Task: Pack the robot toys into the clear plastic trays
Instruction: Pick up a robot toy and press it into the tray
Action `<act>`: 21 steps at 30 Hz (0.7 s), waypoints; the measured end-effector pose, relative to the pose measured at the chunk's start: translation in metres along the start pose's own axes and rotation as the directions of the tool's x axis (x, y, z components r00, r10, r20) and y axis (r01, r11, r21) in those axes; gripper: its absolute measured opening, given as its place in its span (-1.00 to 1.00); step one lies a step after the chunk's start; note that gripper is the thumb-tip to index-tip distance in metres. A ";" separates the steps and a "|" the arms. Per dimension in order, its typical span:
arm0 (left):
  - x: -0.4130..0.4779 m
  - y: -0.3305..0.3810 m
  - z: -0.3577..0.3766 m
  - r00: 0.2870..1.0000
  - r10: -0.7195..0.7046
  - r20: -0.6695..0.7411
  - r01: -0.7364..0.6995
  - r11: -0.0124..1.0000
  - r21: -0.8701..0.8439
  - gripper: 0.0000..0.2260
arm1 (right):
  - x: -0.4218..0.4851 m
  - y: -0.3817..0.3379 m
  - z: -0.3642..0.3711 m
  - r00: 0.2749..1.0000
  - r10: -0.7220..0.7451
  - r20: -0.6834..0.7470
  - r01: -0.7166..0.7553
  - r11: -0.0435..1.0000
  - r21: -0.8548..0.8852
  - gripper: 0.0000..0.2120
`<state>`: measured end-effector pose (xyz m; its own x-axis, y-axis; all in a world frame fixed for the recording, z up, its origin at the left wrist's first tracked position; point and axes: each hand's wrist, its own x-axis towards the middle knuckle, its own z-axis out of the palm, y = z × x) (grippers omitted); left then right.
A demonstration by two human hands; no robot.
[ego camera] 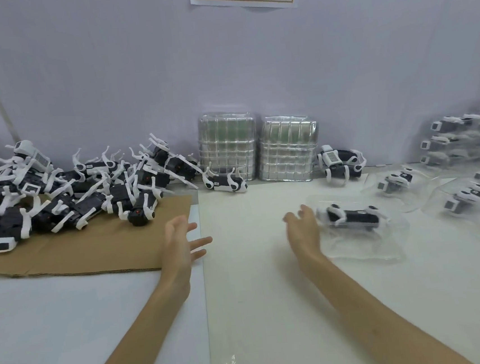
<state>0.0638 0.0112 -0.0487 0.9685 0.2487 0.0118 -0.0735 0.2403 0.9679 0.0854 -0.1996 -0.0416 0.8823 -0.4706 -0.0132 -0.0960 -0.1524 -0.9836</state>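
- Left hand (180, 243): open, fingers spread, palm facing right, holds nothing. It hovers over the near right corner of the cardboard sheet (92, 248).
- Right hand (303, 230): open, fingers loosely curled, empty. Fingertips sit at the left edge of the nearest clear tray (368, 245); can't tell if they touch it.
- That tray, just right of the right hand, has one robot toy (352, 216) seated in it, lying lengthwise.
- Pile of loose robot toys (67, 192): beyond and left of the left hand, on the cardboard, tangled, legs sticking out.
- One single toy (225, 181) lies on its back beyond the gap between the two hands.
- Two stacks of empty clear trays (259, 147) stand against the wall (134, 74), behind that toy.
- Another toy (342, 161) stands upright beyond the right hand, just right of the stacks.
- Packed trays (460, 143): far right of the right hand, several laid out and stacked.
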 end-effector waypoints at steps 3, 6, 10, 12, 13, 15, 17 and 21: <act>-0.002 0.001 0.001 1.000 -0.003 0.000 0.003 1.000 0.015 -0.87 | 0.030 0.011 -0.044 0.990 0.112 -0.088 -0.100 0.986 0.132 -0.52; -0.005 0.001 0.003 1.000 -0.014 -0.003 0.014 0.999 0.037 -0.88 | 0.051 0.015 -0.086 0.971 0.172 -0.164 -0.138 0.970 0.200 -0.66; -0.007 0.000 0.005 1.000 -0.005 -0.007 0.005 0.997 0.079 -0.89 | 0.067 0.018 -0.127 0.931 0.273 -0.241 -0.195 0.933 0.301 -0.82; -0.007 -0.001 0.007 1.000 -0.004 -0.012 0.005 0.995 0.097 -0.91 | 0.069 0.021 -0.138 0.926 0.296 -0.234 -0.214 0.922 0.321 -0.83; -0.008 -0.001 0.008 1.000 -0.002 -0.014 0.004 0.994 0.108 -0.91 | 0.069 0.022 -0.137 0.935 0.278 -0.220 -0.208 0.933 0.294 -0.81; -0.008 -0.002 0.008 1.000 0.004 -0.010 -0.003 0.990 0.139 -0.92 | 0.067 0.024 -0.130 0.963 0.189 -0.192 -0.159 0.974 0.163 -0.74; -0.008 -0.004 0.008 1.000 0.002 0.008 -0.004 0.982 0.191 -0.91 | 0.063 0.026 -0.117 0.984 0.083 -0.155 -0.085 0.996 -0.005 -0.68; -0.008 -0.010 0.009 0.988 0.071 0.139 -0.125 0.893 0.432 -0.87 | 0.055 0.019 -0.085 0.998 -0.040 0.046 0.051 0.958 -0.282 -0.69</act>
<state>0.0588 -0.0021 -0.0563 0.9845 0.1325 0.1150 -0.0837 -0.2215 0.9716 0.0931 -0.3025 -0.0457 0.9055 -0.4240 0.0182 -0.1767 -0.4156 -0.8922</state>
